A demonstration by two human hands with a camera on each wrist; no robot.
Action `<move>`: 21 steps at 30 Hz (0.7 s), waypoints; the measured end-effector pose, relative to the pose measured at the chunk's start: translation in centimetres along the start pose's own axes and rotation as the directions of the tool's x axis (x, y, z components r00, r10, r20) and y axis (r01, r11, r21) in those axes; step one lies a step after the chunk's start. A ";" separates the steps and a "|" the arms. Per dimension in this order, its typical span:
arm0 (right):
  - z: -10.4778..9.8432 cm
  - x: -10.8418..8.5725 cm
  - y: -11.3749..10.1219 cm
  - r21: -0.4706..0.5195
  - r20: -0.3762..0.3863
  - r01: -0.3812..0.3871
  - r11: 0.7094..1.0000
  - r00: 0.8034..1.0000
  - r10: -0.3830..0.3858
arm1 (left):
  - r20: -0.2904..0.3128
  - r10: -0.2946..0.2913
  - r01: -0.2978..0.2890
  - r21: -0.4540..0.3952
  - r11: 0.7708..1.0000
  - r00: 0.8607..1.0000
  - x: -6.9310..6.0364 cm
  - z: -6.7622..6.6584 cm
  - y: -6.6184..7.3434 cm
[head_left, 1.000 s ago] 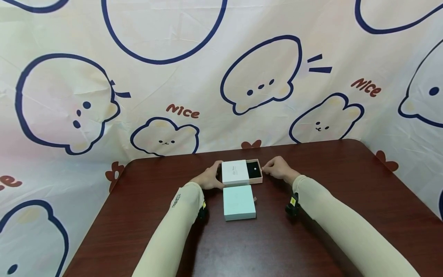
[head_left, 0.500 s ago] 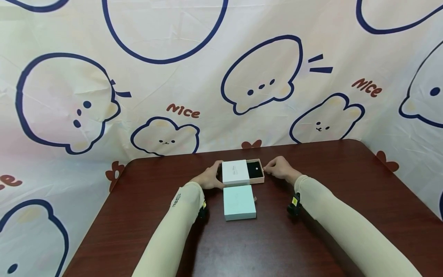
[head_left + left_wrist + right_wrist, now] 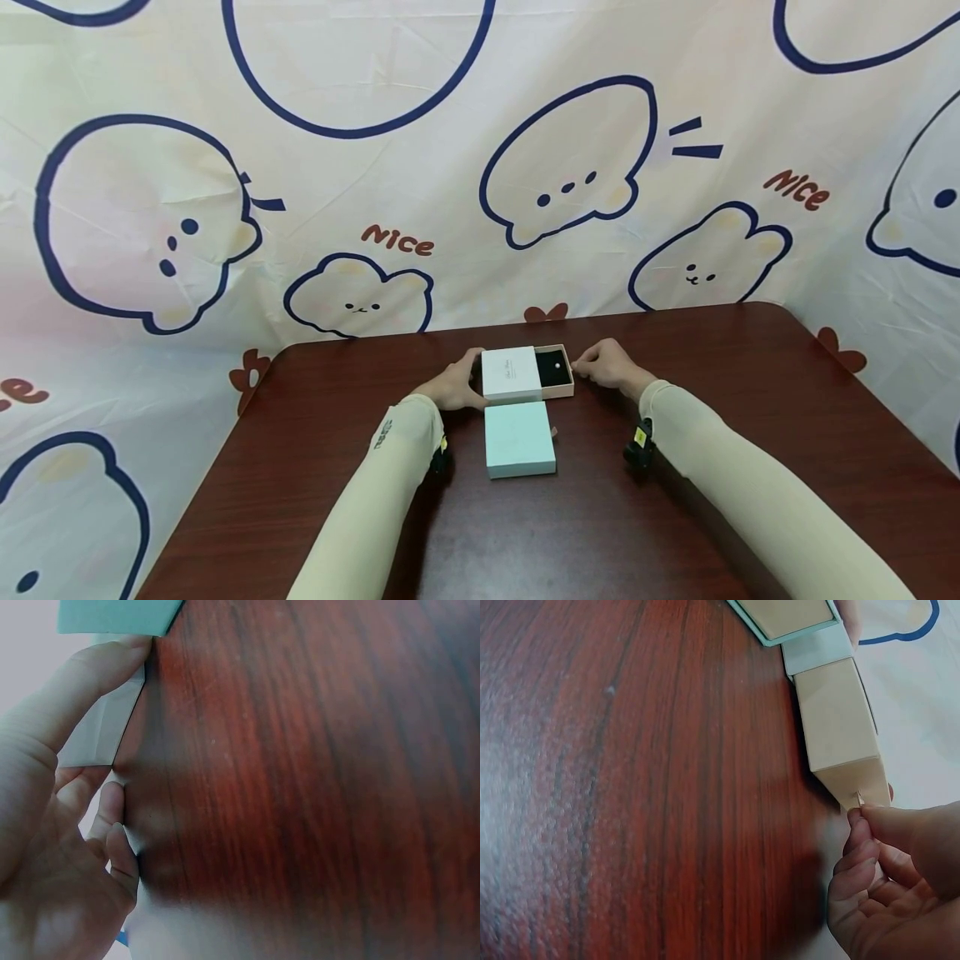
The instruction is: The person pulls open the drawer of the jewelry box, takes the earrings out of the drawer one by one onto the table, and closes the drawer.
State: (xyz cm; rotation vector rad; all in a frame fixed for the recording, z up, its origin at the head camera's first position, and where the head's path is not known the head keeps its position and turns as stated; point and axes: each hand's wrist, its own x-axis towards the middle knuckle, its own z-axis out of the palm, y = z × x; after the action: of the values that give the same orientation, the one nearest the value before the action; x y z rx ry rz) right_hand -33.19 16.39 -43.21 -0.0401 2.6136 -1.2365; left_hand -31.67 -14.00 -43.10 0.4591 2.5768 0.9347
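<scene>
A white box sleeve [image 3: 510, 372] with small print lies far back on the table, its beige drawer [image 3: 567, 389] pulled partway out to the right. Inside the drawer is a black insert [image 3: 550, 369] with a small pale dot. My left hand [image 3: 452, 386] grips the sleeve's left end between thumb and fingers; the left wrist view shows the thumb along the white side [image 3: 105, 724]. At the drawer's right end, my right hand [image 3: 609, 365] pinches a small pull tab [image 3: 859, 799] on the drawer front [image 3: 855, 782], fingers curled.
A closed light-teal box [image 3: 520, 440] lies just in front of the white sleeve, with a small tab at its right side. Behind the brown table [image 3: 337, 517] hangs a patterned cloth [image 3: 450, 183], meeting its back edge.
The drawer has slid a little farther right out of the white sleeve, moving together with my right hand. My left hand has stayed at the sleeve.
</scene>
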 end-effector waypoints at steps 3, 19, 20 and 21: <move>0.0 0.1 0.1 -0.003 0.001 0.002 1.000 1.000 -0.002 | -0.001 0.001 -0.001 0.003 1.000 1.000 0.1 0.0 0.0; -0.3 -0.2 0.1 -0.019 -0.010 0.016 1.000 1.000 -0.017 | 0.001 0.004 -0.004 0.006 1.000 1.000 0.1 0.0 0.0; -0.4 -0.2 0.1 -0.020 -0.011 0.016 1.000 1.000 -0.017 | 0.002 0.002 -0.002 0.005 1.000 1.000 0.1 0.0 0.0; -0.4 -0.2 0.1 -0.021 -0.011 0.017 1.000 1.000 -0.017 | 0.001 0.001 -0.001 0.006 1.000 1.000 0.1 0.0 -0.1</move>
State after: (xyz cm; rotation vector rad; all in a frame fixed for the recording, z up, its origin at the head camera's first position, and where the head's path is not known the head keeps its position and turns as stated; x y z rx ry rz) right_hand -33.13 16.75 -43.00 -0.0593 2.6417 -1.2179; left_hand -31.79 -14.00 -43.15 0.4620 2.5790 0.9273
